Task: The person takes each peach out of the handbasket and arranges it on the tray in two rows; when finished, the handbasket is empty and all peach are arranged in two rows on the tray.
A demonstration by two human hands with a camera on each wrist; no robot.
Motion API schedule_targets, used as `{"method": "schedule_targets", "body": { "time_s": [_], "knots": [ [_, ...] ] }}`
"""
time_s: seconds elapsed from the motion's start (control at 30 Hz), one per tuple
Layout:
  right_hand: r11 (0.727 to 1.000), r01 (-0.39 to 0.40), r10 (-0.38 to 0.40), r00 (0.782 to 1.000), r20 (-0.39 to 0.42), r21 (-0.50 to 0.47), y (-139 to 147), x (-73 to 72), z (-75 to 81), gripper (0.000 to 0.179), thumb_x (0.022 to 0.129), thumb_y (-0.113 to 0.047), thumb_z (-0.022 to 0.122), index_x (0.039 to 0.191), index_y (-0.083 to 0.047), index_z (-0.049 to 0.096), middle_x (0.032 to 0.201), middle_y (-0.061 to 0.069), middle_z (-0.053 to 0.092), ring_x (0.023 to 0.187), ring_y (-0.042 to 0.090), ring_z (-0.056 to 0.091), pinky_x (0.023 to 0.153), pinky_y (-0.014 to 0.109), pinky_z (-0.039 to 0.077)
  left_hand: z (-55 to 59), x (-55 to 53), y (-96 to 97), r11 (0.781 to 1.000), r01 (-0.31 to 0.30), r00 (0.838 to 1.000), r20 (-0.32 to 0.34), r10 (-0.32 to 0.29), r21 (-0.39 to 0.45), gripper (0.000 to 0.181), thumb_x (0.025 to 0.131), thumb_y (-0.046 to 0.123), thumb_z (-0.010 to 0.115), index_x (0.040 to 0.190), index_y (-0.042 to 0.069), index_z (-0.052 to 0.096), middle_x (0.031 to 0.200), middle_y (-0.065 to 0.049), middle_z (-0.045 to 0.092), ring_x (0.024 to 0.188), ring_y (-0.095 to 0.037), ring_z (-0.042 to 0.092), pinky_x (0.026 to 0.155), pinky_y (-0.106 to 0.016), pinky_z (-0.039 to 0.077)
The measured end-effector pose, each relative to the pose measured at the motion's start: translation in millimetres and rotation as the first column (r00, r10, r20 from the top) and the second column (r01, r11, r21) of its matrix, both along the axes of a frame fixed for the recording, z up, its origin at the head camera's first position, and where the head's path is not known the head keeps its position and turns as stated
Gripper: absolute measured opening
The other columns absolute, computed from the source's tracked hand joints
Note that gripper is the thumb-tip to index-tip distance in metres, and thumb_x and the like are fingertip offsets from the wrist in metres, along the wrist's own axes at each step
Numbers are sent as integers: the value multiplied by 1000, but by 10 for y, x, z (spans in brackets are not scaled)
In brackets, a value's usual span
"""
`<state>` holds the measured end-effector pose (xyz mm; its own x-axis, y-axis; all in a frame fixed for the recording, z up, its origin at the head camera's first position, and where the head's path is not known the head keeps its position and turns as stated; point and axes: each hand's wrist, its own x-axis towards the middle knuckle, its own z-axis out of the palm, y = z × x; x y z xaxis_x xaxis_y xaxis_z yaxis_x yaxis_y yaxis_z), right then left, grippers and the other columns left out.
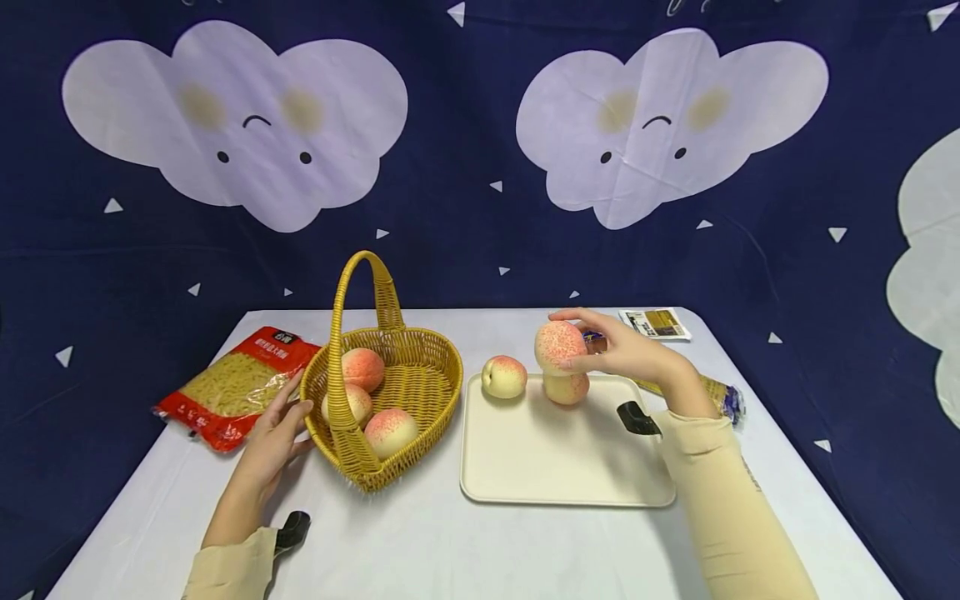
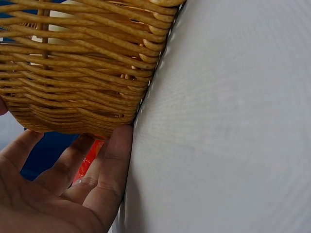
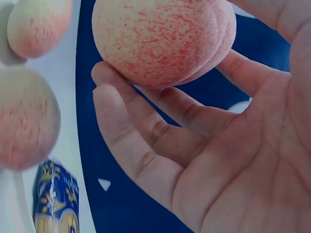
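My right hand (image 1: 626, 350) holds a pink-speckled peach (image 1: 560, 343) between thumb and fingers, raised over the back of the cream tray (image 1: 567, 458). In the right wrist view, that peach (image 3: 160, 39) lies against the fingertips. Below it on the tray is another peach (image 1: 566, 388), partly covered in the head view, and to its left a paler peach (image 1: 504, 377). My left hand (image 1: 273, 437) touches the left side of the heart-shaped wicker basket (image 1: 431, 375) with extended fingers, as the left wrist view shows. Inside the basket lie three peaches (image 1: 392, 432).
Left of the basket lies a red bag of pasta (image 1: 243, 383). A long pasta packet (image 1: 720, 396) lies partly behind the right arm, with a small white packet (image 1: 655, 323) at the back right. The basket's tall handle (image 1: 337, 333) arches up. A dark blue cloud-patterned cloth (image 1: 465, 225) hangs behind the table.
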<state>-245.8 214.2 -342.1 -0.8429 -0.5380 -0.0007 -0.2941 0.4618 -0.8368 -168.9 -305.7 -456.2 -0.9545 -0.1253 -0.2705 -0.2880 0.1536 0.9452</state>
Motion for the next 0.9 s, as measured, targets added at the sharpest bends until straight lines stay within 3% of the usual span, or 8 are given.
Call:
{"method": "schedule_targets", "body": {
  "time_s": [0.13,0.33,0.63,0.9],
  "knots": [
    [999,33,-33,999,-11,-27,155,75,-35,73,93,-12,83,157,-16,50,141,16,61,114,22,69,97,27,57,5,15,5,1000,-1,1000,-6,1,-4,67,114,41,45,172,45,12,182,-15,11,156,-47,39,90,-21,60],
    [994,109,-108,993,-36,24,357,175,-93,71,92,-20,86,155,-22,53,132,12,64,108,23,71,96,27,54,22,42,21,1000,-5,1000,-11,5,-3,67,114,44,46,172,45,14,182,-14,11,156,-46,39,89,-20,60],
    [981,177,-177,984,-8,80,646,260,-197,71,95,-25,82,158,-23,49,141,16,61,118,28,68,96,36,55,36,59,34,1000,-9,1000,-3,9,-6,66,113,45,47,172,46,14,182,-14,12,156,-45,39,86,-17,58],
    [969,220,-225,974,27,116,784,275,-282,74,94,-26,83,159,-14,49,140,23,58,107,23,64,85,33,59,45,60,35,1000,-3,1000,-11,3,-21,67,114,45,46,172,45,13,181,-17,14,155,-46,41,90,-22,61]
  ]
}}
